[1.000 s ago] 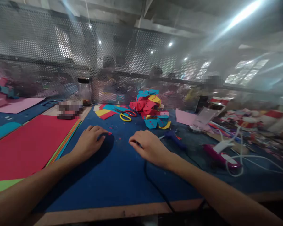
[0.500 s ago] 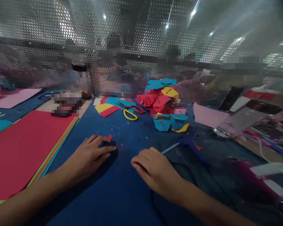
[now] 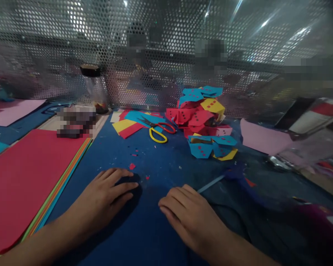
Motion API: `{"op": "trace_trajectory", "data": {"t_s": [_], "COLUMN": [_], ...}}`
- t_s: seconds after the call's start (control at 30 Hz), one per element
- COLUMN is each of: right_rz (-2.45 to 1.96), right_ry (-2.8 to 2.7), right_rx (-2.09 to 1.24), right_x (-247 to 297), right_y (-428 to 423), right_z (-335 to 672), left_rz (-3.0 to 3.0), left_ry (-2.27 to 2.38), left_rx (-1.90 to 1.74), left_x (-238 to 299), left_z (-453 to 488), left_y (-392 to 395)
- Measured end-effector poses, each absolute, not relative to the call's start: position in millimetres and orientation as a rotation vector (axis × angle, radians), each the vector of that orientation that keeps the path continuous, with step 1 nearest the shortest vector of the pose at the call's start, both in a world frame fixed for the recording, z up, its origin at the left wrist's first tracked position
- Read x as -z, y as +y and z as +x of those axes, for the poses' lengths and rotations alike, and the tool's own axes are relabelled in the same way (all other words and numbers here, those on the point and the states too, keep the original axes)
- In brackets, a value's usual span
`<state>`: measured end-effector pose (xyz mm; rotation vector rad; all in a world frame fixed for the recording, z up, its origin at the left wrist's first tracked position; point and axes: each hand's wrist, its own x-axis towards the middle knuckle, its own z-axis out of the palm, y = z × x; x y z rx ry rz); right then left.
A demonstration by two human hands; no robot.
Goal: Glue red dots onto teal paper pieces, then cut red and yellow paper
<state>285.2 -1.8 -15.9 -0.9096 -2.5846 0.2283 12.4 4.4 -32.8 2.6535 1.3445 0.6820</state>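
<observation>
My left hand [image 3: 112,190] rests on the blue tabletop [image 3: 144,229], fingers apart and holding nothing. Small red paper scraps [image 3: 132,166] lie just beyond its fingertips. To the right, my right hand [image 3: 184,210] rests with fingers curled together and thumb against them; nothing shows in it. Behind that hand lies a blurred dark blue tool, apparently a glue gun [image 3: 235,175], with a pale stick [image 3: 211,184] pointing toward the hand. Scissors [image 3: 158,135] with one yellow and one red handle lie farther back, touching neither hand.
Folded paper pieces with dots [image 3: 197,118] are heaped at the back. Paper strips [image 3: 127,127] lie under the scissors. At left is a stack of coloured sheets [image 3: 30,173]; behind it stands a black-lidded jar [image 3: 96,90]. A perforated metal screen [image 3: 161,48] closes the back; people show beyond.
The view has shifted, so both hands sit slightly lower and the paper heap farther right. Both hands keep nearly the same pose on the table.
</observation>
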Motion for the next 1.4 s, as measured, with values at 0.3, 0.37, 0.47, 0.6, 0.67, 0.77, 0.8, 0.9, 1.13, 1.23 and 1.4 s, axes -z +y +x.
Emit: {"op": "trace_trajectory", "data": {"t_s": [0.3,0.37,0.47,0.6,0.67,0.77,0.8,0.9,1.13,1.23,1.4], "right_rz": [-0.909,-0.915,-0.935,-0.952,-0.958,-0.964,-0.964,-0.963,-0.961,-0.955,-0.972], "right_ry": [-2.591,-2.608,-2.624,-2.623,-2.625,-2.619,-2.618,-2.618,-2.598,-2.607,-2.584], "right_rx": [-0.296,-0.309,-0.335,-0.380,-0.394,-0.401,-0.408,-0.434,-0.472,-0.459,-0.475], "right_x": [17.1,17.3,16.9,15.5,15.3,15.8,16.0,16.3,15.5,15.8,15.6], "right_y": [-2.0,-2.5,-3.2,-3.6,-3.6,-3.6,-3.5,-3.2,-2.3,-3.0,-3.0], "right_z": [289.2,289.8,290.1,290.5,290.9,291.8,292.0,292.5,291.7,291.8,291.6], "left_rz": [2.725,2.751,2.786,2.804,2.816,2.802,2.783,2.721,2.733,2.714,2.606], "left_ry": [1.528,1.560,1.556,1.529,1.499,1.404,1.380,1.389,1.458,1.376,1.170], "left_rx": [-0.462,-0.395,-0.352,-0.477,-0.563,-0.667,-0.695,-0.715,-0.535,-0.550,-0.712], "left_x": [22.2,23.4,26.0,29.1,29.9,29.9,29.7,28.9,28.0,28.8,30.5], "left_z": [7.7,6.8,6.6,4.3,2.2,-0.2,-0.5,0.1,2.4,3.1,4.8], "left_y": [14.2,20.5,23.9,18.2,15.7,16.6,17.9,22.4,19.7,15.7,14.7]}}
